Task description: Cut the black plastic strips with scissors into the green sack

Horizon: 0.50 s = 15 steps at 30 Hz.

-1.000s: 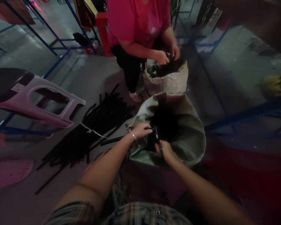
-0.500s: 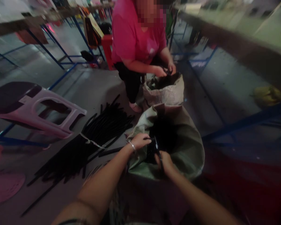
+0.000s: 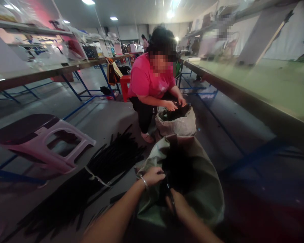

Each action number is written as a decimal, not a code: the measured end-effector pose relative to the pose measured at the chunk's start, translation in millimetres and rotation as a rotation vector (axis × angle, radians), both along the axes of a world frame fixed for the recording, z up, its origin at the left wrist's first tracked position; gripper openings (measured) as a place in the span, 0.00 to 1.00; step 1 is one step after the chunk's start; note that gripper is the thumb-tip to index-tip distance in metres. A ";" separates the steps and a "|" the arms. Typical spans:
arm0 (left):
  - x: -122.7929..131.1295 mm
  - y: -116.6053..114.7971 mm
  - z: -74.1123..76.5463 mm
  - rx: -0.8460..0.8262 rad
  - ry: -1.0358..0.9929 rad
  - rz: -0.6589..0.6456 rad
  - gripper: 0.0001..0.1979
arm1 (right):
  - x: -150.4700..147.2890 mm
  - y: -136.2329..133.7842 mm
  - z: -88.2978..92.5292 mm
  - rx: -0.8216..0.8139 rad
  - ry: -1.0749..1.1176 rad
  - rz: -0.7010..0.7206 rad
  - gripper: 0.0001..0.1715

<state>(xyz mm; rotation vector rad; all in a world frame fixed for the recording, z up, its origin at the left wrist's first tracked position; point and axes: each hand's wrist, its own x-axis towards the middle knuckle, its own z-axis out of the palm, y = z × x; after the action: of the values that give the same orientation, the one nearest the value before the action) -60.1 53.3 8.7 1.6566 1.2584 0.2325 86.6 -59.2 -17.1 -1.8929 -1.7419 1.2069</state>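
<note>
My left hand (image 3: 153,176), with a bracelet at the wrist, is closed at the near-left rim of an open green-grey sack (image 3: 209,179). It grips a thin black tube (image 3: 161,172), little of which shows between the fingers. Held in my right hand (image 3: 179,203) is a pair of scissors (image 3: 168,185), its blades at the tube just beyond my left fingertips. Dark material (image 3: 179,162) fills the sack's inside; single pieces cannot be made out. To the left on the floor lies a tied bundle of long black tubes (image 3: 111,162).
A co-worker in a pink shirt (image 3: 144,79) sits ahead, both hands over a smaller pale sack (image 3: 177,126). A plastic stool (image 3: 73,148) stands left. Long worktables (image 3: 86,64) with blue legs run along both sides. A red stool (image 3: 125,88) is behind the co-worker.
My view has tilted up, so everything sits lower and more of the room shows. Both hands stay over the sack's rim; the scissor blades look closer together now.
</note>
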 end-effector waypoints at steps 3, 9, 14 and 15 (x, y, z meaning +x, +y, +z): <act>1.5 -0.3 -2.5 0.019 -0.007 -0.053 0.12 | 1.3 0.7 2.7 -0.007 -0.023 0.022 0.12; -1.3 0.8 -9.6 0.021 -0.030 -0.112 0.13 | 5.8 2.0 8.0 -0.039 -0.081 0.022 0.13; -2.8 0.1 -12.0 0.087 0.010 -0.151 0.13 | 5.6 2.8 12.6 -0.076 -0.093 0.041 0.14; -2.6 -0.2 -12.2 0.105 0.022 -0.156 0.13 | 5.6 3.0 13.4 -0.081 -0.093 0.045 0.15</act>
<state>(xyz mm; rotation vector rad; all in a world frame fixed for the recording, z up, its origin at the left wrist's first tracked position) -62.8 53.1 -3.5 1.8426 1.1430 0.1878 92.2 -56.2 -3.7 -1.9961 -1.8182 1.2416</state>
